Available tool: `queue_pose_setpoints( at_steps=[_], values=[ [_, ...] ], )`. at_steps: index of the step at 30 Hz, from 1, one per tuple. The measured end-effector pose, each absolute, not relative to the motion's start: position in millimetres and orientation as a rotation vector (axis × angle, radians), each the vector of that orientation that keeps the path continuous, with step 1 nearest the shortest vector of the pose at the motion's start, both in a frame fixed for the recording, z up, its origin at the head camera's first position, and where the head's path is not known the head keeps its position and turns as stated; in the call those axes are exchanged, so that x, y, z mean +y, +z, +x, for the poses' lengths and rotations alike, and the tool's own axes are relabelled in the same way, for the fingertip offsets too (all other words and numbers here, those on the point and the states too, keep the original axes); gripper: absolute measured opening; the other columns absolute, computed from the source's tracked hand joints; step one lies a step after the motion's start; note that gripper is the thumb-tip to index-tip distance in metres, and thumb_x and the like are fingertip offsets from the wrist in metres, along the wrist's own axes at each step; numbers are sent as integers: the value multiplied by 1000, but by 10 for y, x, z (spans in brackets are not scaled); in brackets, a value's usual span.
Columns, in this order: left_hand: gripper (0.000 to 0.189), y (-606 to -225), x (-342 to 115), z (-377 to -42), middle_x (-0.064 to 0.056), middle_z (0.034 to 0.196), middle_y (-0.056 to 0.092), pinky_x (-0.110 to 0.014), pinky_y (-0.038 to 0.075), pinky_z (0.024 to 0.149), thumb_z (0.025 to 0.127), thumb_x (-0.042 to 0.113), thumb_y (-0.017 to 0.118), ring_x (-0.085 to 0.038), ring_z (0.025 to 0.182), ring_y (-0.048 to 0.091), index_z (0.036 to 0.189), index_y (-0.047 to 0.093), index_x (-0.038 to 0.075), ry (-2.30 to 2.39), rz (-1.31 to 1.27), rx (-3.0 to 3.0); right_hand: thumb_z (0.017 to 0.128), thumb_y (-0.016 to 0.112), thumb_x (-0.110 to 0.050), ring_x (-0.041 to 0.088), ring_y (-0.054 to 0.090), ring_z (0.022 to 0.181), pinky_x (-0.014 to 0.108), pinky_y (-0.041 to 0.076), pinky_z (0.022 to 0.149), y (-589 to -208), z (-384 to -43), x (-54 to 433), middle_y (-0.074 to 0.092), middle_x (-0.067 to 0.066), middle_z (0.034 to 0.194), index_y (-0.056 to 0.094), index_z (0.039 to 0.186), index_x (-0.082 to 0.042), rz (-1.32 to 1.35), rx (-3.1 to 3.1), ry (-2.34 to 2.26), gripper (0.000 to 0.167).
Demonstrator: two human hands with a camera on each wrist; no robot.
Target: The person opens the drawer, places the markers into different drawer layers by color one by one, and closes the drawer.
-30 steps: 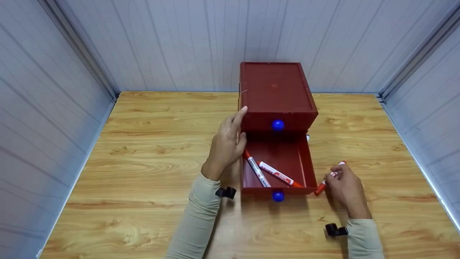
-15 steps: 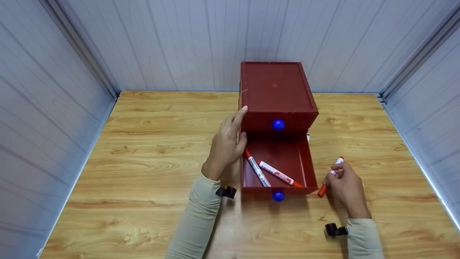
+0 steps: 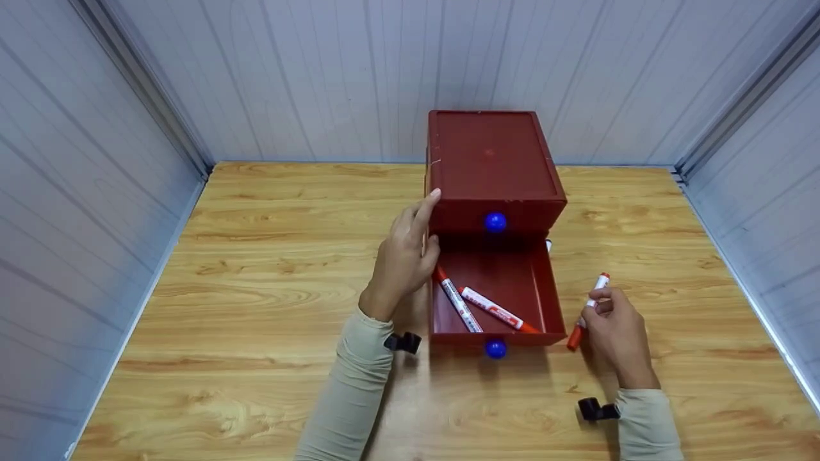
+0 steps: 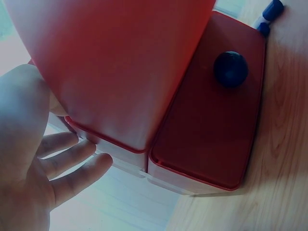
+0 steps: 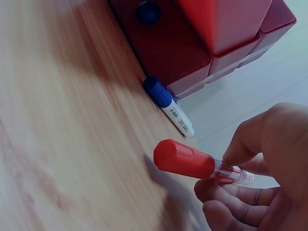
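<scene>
My left hand (image 3: 405, 259) rests against the left side of a red drawer cabinet (image 3: 490, 157), its index fingertip at the front corner and its thumb by the pulled-out drawer (image 3: 506, 269). In the left wrist view the other fingers (image 4: 82, 178) extend loosely beside the cabinet. Two red-and-white markers, one at the left wall (image 3: 462, 307) and one slanting toward the front right (image 3: 496, 309), lie in that drawer. Right of it, my right hand (image 3: 618, 333) pinches another red marker (image 5: 185, 159) between thumb and fingers, red cap pointing down and toward me, above the table.
A blue-capped marker (image 5: 168, 103) lies on the table against the cabinet's right side, mostly hidden in the head view. Blue round knobs (image 3: 496, 222) project from the drawer fronts. Wooden table (image 3: 288, 288) extends to both sides, with pale panel walls (image 3: 320, 77) around it.
The marker in my right hand has turned more upright in the head view, its white end swinging left and its red cap shifting slightly right. My left hand and the drawer stay still.
</scene>
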State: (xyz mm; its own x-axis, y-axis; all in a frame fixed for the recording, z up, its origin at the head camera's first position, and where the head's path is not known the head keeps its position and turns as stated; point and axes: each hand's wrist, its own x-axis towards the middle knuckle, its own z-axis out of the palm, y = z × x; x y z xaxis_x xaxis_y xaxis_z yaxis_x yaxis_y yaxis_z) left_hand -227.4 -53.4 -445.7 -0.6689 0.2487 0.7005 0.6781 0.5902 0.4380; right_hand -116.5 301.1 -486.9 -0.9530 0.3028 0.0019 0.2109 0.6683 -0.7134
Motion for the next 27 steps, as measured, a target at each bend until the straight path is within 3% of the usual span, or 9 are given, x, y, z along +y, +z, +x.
queue_pose_setpoints(
  at_steps=[12, 22, 27],
  values=[
    [73, -4452, -548, -2277, -15, 135, 56, -41, 56, 75, 91, 7, 58, -26, 109, 57, 156, 31, 23, -955, -734, -2222, 96, 58, -10, 21, 64, 82, 24, 51, 66, -4912, -1173, 2999, 66, 16, 98, 64, 128, -4, -320, -2723, 1182, 32],
    [73, -4452, -533, -2277, -14, 136, 55, -42, 55, 77, 91, 7, 59, -27, 111, 57, 157, 31, 23, -959, -749, -2218, 97, 56, -10, 24, 58, 90, 25, 50, 64, -4806, -1238, 2980, 63, 16, 107, 63, 129, -4, -390, -2693, 1243, 33],
    [75, -4454, -529, -2271, -15, 130, 57, -42, 55, 71, 89, 5, 60, -28, 104, 58, 156, 31, 23, -945, -733, -2205, 96, 56, -8, 18, 60, 85, 24, 51, 65, -4769, -1264, 2962, 64, 16, 104, 64, 127, -3, -358, -2667, 1282, 32]
  ],
)
